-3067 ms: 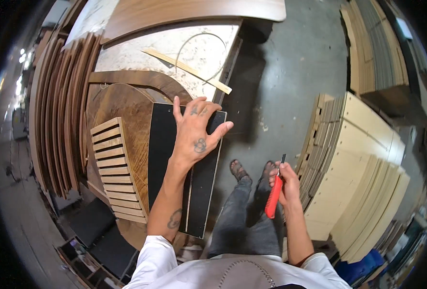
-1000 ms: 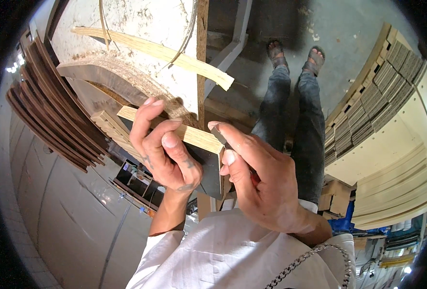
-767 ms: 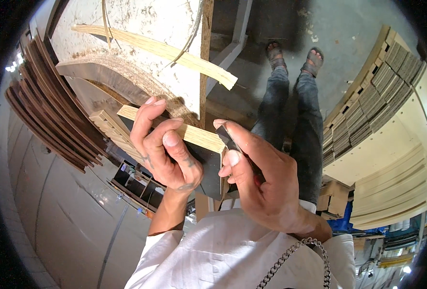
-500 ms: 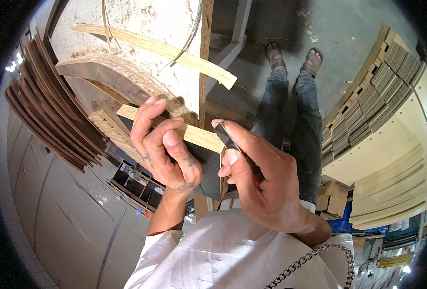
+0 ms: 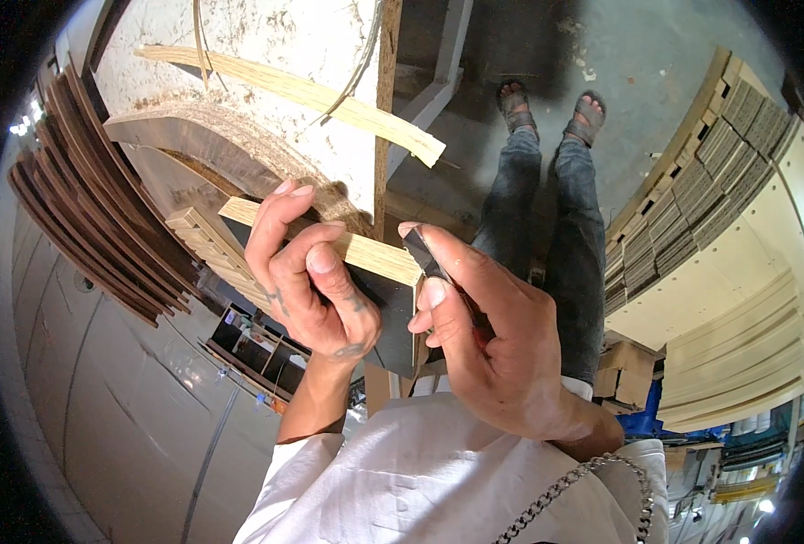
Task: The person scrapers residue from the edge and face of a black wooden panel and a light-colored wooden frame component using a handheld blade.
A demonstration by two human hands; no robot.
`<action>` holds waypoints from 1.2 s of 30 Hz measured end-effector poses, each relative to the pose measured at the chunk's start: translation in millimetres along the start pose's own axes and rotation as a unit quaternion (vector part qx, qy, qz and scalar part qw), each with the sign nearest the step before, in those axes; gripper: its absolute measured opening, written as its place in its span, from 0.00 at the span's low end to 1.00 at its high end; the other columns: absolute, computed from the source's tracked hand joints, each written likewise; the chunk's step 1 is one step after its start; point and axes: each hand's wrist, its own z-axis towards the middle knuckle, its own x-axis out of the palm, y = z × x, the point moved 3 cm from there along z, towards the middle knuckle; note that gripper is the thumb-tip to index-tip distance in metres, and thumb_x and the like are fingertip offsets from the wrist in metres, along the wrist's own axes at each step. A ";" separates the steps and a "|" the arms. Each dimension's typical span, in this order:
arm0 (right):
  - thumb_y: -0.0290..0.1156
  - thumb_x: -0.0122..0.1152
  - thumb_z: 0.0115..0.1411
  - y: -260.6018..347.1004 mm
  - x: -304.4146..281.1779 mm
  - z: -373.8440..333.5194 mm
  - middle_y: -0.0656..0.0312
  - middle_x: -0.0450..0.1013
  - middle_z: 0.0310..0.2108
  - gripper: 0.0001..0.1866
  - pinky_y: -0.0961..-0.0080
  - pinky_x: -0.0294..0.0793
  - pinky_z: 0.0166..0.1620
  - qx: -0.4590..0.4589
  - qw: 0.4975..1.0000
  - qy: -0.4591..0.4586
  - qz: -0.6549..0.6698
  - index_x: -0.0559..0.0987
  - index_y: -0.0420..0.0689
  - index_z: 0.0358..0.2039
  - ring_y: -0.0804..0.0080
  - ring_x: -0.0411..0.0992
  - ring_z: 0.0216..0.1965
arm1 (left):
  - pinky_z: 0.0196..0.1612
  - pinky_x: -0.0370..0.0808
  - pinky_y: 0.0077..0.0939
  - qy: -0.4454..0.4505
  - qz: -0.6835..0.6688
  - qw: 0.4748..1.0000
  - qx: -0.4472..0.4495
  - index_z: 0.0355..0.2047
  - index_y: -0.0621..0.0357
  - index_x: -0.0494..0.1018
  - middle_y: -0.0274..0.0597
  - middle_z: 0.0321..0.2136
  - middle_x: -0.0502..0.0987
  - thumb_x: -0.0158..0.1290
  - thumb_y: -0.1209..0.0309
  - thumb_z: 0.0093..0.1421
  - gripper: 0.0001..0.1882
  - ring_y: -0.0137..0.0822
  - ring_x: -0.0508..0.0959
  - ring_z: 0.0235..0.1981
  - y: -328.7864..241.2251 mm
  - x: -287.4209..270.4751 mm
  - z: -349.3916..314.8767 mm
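My left hand (image 5: 309, 286) is closed around a board, its fingers curled over the light wood-grain edge (image 5: 382, 257). Below that edge the board's dark grey face (image 5: 391, 313) shows, partly covered by my hands. At the board's right-hand corner, my right hand (image 5: 511, 349) pinches a small black flat piece (image 5: 426, 256) between thumb and forefinger. The piece lies against the end of the wood-grain edge; its exact kind cannot be made out. Something red is barely visible behind my right thumb, mostly hidden by the palm.
Ahead, a pale, dusty worktable (image 5: 284, 36) bears a loose wood-grain strip (image 5: 302, 91) that overhangs its right edge. Stacked brown curved slats (image 5: 103, 199) stand at left, light wooden pieces (image 5: 212, 249) nearer. Grey panels (image 5: 692, 181) and cream curved boards (image 5: 737, 354) are stacked at right.
Hardly anything differs. My right thumb and fingers have shifted very slightly up and left at the board's corner; my left hand keeps its grip.
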 end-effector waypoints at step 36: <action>0.15 0.52 0.67 10.7 -4.3 -0.6 0.58 0.73 0.27 0.21 0.79 0.72 0.28 -0.080 0.988 -0.003 -0.132 0.78 0.41 0.59 0.74 0.72 0.24 | 0.62 0.69 0.45 0.006 0.064 0.997 -0.036 0.39 0.67 0.73 0.58 0.54 0.72 0.42 0.71 0.75 0.13 0.53 0.73 0.58 -3.8 -3.0 0.7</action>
